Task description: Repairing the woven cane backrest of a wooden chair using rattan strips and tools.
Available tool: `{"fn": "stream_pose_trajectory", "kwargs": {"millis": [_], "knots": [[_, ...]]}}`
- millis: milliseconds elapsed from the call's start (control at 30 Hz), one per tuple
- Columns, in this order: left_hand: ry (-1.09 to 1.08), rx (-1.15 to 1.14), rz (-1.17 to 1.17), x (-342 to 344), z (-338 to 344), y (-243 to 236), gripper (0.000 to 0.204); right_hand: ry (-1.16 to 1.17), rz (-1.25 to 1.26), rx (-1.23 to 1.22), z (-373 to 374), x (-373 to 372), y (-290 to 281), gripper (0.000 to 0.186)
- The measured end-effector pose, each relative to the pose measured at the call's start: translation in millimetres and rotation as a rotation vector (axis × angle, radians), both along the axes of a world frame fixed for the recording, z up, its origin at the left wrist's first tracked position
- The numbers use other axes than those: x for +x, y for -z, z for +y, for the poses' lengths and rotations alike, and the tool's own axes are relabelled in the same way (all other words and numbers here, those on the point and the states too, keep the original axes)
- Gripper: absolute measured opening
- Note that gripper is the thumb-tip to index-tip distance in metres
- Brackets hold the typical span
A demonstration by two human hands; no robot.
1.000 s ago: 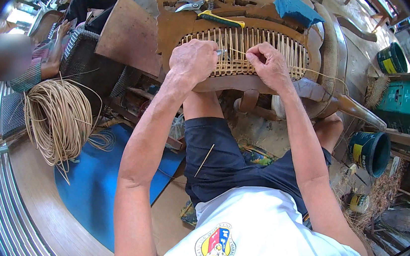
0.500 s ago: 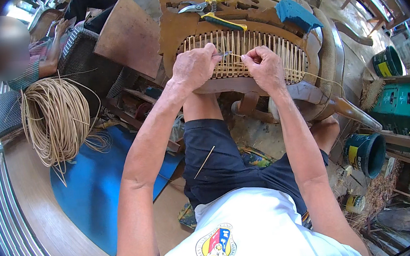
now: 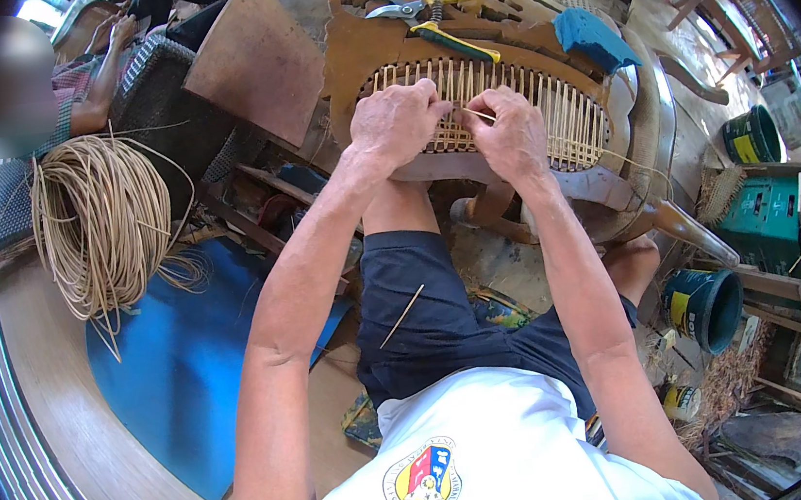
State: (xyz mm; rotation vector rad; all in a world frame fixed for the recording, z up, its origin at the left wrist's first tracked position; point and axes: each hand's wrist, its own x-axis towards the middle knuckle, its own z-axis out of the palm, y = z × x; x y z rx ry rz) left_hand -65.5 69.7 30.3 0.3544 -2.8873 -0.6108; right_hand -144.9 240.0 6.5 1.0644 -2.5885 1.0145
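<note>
Right hand: grip pinching strand over panel, far centre. Left hand curled just left, can't tell if holding anything. Keep strand taut, flat, unkinked.

6 o'clock: round emblem on white shirt is bearing dark ring lettering about a red-and-blue shield | between 3 and 4 o'clock: nearer bucket is showing pale letters beside yellow patch | 3 o'clock: farther bucket is carrying yellow label | 4 o'clock: small tub is wearing unreadable print
</note>
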Motion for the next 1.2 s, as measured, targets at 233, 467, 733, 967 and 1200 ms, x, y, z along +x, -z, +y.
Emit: {"fn": "stream_pose_trajectory", "kwargs": {"millis": [233,467,733,967,1200], "knots": [[-0.316,-0.092,0.009,82.7,-31.5,-1.0,0.036,-0.132,0.053,-0.127,7.7,14.0,4.7,0.015],[-0.644,0.062,0.352,147.4,-52.2,1.7,0.042,-0.162,-0.189,-0.103,12.1,-0.4,-7.5,0.023],[-0.23,-0.042,0.089,49.8,-7.0,10.6,0.048,-0.183,-0.047,0.199,-0.5,13.2,-19.4,0.036],[-0.126,0.396,0.215,54.9,-34.4,20.7,0.048,-0.253,-0.096,0.223,-2.9,5.8,-23.1,0.033],[-0.057,0.209,0.419,57.3,-36.1,43.8,0.054,-0.313,-0.111,0.28,-9.4,-5.1,-29.0,0.034]]}}
